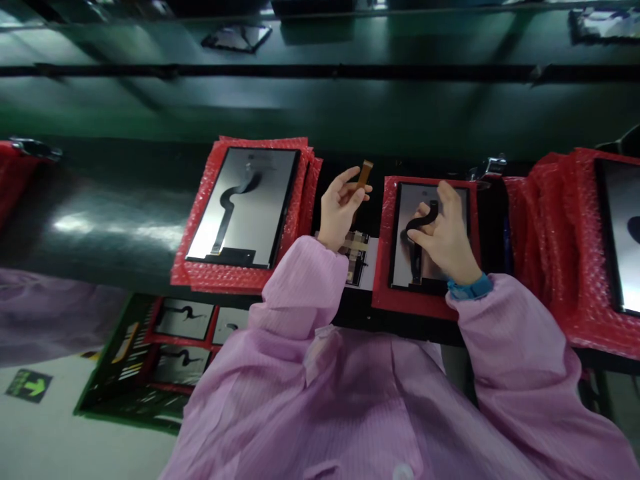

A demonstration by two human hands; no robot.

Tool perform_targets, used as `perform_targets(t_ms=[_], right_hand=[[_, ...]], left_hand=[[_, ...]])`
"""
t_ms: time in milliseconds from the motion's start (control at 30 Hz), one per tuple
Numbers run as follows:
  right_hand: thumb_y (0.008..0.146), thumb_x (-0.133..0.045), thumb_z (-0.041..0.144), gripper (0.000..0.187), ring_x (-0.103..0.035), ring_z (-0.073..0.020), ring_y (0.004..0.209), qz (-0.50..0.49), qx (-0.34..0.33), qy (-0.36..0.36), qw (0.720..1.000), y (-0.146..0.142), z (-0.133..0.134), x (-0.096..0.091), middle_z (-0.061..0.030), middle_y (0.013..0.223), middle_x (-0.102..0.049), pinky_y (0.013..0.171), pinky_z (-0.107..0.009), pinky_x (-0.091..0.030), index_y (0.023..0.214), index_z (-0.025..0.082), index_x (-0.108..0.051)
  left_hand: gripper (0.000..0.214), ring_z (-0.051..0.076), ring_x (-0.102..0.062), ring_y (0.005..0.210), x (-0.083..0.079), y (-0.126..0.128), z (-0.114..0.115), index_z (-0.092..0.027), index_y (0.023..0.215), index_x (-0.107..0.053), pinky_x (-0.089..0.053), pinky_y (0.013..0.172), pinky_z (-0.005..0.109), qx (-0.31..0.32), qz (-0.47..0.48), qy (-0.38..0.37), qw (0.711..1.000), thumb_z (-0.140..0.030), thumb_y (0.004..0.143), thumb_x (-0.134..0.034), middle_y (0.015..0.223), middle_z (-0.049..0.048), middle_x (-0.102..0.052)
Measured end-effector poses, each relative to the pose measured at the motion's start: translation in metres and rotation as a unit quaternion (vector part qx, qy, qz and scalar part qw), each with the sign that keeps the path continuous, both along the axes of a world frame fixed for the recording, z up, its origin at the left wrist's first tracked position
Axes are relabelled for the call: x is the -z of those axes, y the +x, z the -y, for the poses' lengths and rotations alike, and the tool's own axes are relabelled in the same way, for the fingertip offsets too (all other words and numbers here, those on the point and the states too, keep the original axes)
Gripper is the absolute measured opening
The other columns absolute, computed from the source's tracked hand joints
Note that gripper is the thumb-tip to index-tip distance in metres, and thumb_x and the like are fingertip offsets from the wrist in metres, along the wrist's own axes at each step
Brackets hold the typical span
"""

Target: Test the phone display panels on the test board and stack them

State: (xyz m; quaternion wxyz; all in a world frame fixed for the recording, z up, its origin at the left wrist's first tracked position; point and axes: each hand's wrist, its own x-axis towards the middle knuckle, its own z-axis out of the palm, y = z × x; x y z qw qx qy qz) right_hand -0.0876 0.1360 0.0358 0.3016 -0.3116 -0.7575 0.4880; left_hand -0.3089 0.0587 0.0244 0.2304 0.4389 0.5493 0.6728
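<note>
My left hand is closed, pinching an orange-brown flex cable that sticks up above its fingertips. To the right, a grey display panel lies on a red bubble-wrap sheet. Over this panel my right hand pinches the curved black flex cable between thumb and finger, with the other fingers partly raised. Between the two hands, small circuit parts with tape rest on a white sheet, partly behind my left wrist.
On the left, another display panel with a black cable tops a red bubble-wrap stack. A further bubble-wrap stack stands at the right. Below left sits a green crate with panels. Metal clamps line the bench's back.
</note>
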Motion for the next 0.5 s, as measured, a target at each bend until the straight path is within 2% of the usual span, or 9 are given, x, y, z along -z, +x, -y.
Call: perform_targets(t_ms=[67, 133, 200, 267, 300, 367, 433, 500], right_hand=[[0.087, -0.065, 0.046, 0.097, -0.055, -0.0278, 0.136, -0.024, -0.002, -0.03, 0.999, -0.002, 0.002, -0.002, -0.0073, 0.168, -0.02, 0.104, -0.051, -0.056, 0.157, 0.043, 0.001], [0.094, -0.053, 0.055, 0.083, -0.058, -0.0271, 0.134, -0.029, -0.006, -0.062, 0.998, -0.003, 0.006, -0.008, -0.0087, 0.161, -0.038, 0.102, -0.05, -0.056, 0.158, 0.04, -0.001], [0.1, -0.034, 0.06, 0.06, -0.061, -0.027, 0.13, -0.033, -0.011, -0.094, 0.995, -0.006, 0.009, -0.014, -0.0101, 0.148, -0.055, 0.099, -0.049, -0.057, 0.154, 0.033, -0.027], [0.102, -0.02, 0.063, 0.06, -0.064, -0.0271, 0.124, -0.045, -0.022, -0.108, 0.993, -0.007, 0.011, -0.019, -0.011, 0.132, -0.067, 0.097, -0.048, -0.057, 0.128, 0.025, -0.058], [0.102, -0.019, 0.063, 0.062, -0.065, -0.0269, 0.121, -0.05, -0.029, -0.105, 0.993, -0.008, 0.012, -0.021, -0.0107, 0.125, -0.069, 0.097, -0.047, -0.056, 0.111, 0.023, -0.065], [0.101, -0.029, 0.062, 0.056, -0.066, -0.0256, 0.115, -0.048, -0.045, -0.077, 0.995, -0.007, 0.012, -0.023, -0.0086, 0.117, -0.071, 0.098, -0.045, -0.054, 0.088, 0.023, -0.066], [0.1, -0.042, 0.058, 0.044, -0.065, -0.0241, 0.111, -0.024, -0.066, -0.03, 0.997, -0.006, 0.011, -0.025, -0.0064, 0.114, -0.071, 0.099, -0.043, -0.052, 0.083, 0.023, -0.064], [0.099, -0.048, 0.052, 0.036, -0.065, -0.023, 0.106, 0.004, -0.09, 0.024, 0.996, -0.005, 0.009, -0.027, -0.0058, 0.111, -0.07, 0.098, -0.043, -0.05, 0.082, 0.023, -0.061]], left_hand=[[0.04, 0.017, -0.071, 0.09, -0.006, 0.005, 0.001, -0.024, 0.114, -0.066, -0.056, 0.087, 0.033, 0.002, -0.015, -0.006, 1.0, -0.057, 0.092, -0.065, 0.097, 0.0043, -0.074], [0.033, 0.015, -0.07, 0.086, -0.013, 0.01, 0.003, -0.021, 0.102, -0.068, -0.055, 0.084, 0.031, -0.01, -0.057, -0.017, 0.998, -0.053, 0.096, -0.06, 0.091, 0.0032, -0.073], [0.031, 0.014, -0.068, 0.084, -0.018, 0.015, 0.006, -0.02, 0.092, -0.068, -0.054, 0.083, 0.03, -0.027, -0.128, -0.03, 0.991, -0.048, 0.099, -0.058, 0.086, 0.0023, -0.072], [0.028, 0.015, -0.066, 0.084, -0.022, 0.019, 0.009, -0.02, 0.087, -0.067, -0.052, 0.083, 0.031, -0.025, -0.201, -0.04, 0.978, -0.042, 0.1, -0.057, 0.086, 0.0021, -0.071], [0.025, 0.015, -0.066, 0.085, -0.023, 0.021, 0.01, -0.02, 0.088, -0.067, -0.051, 0.083, 0.031, -0.015, -0.227, -0.043, 0.973, -0.039, 0.1, -0.057, 0.086, 0.0022, -0.071], [0.018, 0.016, -0.067, 0.088, -0.024, 0.023, 0.012, -0.02, 0.095, -0.068, -0.05, 0.087, 0.033, 0.017, -0.26, -0.048, 0.964, -0.031, 0.1, -0.055, 0.088, 0.0022, -0.073], [0.016, 0.017, -0.068, 0.089, -0.024, 0.025, 0.013, -0.021, 0.102, -0.069, -0.047, 0.093, 0.035, 0.046, -0.289, -0.054, 0.955, -0.024, 0.099, -0.053, 0.089, 0.0018, -0.074], [0.016, 0.017, -0.067, 0.088, -0.025, 0.026, 0.014, -0.021, 0.1, -0.069, -0.044, 0.096, 0.037, 0.062, -0.319, -0.062, 0.944, -0.022, 0.097, -0.054, 0.091, 0.0012, -0.075]])
